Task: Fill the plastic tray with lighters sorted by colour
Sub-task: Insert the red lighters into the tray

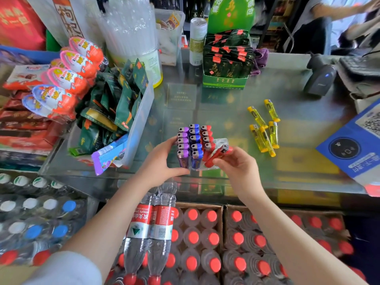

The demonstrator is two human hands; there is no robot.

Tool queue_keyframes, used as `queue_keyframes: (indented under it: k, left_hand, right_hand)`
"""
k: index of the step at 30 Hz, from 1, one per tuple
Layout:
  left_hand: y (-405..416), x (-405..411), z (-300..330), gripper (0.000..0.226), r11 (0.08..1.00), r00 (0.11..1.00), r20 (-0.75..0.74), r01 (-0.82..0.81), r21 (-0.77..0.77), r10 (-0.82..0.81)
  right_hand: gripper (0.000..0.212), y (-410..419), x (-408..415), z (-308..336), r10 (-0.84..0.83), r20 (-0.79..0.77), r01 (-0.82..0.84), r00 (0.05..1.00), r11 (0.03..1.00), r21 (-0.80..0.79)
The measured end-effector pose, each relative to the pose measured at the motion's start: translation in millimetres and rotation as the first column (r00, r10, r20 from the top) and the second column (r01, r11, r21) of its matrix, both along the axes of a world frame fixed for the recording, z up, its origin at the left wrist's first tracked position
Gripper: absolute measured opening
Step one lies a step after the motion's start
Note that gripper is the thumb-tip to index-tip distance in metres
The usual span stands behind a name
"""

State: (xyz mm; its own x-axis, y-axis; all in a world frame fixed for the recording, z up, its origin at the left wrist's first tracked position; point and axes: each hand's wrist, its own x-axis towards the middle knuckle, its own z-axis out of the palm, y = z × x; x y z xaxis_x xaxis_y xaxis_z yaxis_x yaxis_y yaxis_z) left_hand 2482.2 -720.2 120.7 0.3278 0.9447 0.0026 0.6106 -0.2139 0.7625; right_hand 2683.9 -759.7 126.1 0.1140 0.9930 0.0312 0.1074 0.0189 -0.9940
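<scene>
A clear plastic tray [220, 142] stands on the glass counter, near its front edge. Upright in it are a row of purple lighters [183, 144], a row of blue lighters [195, 140] and a row of red lighters [206, 134]. My left hand [162, 159] grips the tray's left side. My right hand [236, 165] holds a red lighter [219, 154] tilted over the front end of the red row. Several yellow lighters [264, 128] lie loose on the counter to the right of the tray.
A clear bin of green packets [123, 112] and chocolate eggs [67, 79] crowd the left. A green display box [226, 64] stands behind, a barcode scanner [319, 77] and blue QR sign [353, 145] to the right. Bottled water crates [205, 243] sit below the counter. Another person [339, 19] is at the far right.
</scene>
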Motion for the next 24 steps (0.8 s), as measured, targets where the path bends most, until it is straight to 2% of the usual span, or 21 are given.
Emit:
queue_keyframes:
  k: [6, 9, 14, 19, 24]
  left_hand:
    - [-1, 1, 4, 0.082, 1.000, 1.000, -0.001, 0.016, 0.000, -0.016]
    - [-1, 0, 3, 0.083, 1.000, 1.000, -0.007, 0.014, 0.002, -0.014]
    - [1, 1, -3, 0.082, 1.000, 1.000, -0.015, 0.000, 0.016, 0.000]
    - [1, 1, 0, 0.083, 1.000, 1.000, -0.015, -0.001, 0.001, 0.001]
    - [1, 3, 5, 0.083, 1.000, 0.999, -0.034, -0.001, -0.011, 0.001]
  right_hand:
    - [0.026, 1, 0, -1, 0.063, 0.223, -0.066, 0.973, 0.998, 0.005]
    - [0.019, 2, 1, 0, 0.068, 0.312, -0.081, 0.948, 0.996, 0.029]
    - [0.013, 8, 2, 9, 0.094, 0.569, -0.189, 0.817, 0.976, 0.111]
    - [0.015, 14, 2, 10, 0.128, 0.657, -0.251, 0.743, 0.963, 0.095]
    - [0.016, 5, -5, 3, 0.035, 0.698, -0.186, 0.715, 0.972, 0.142]
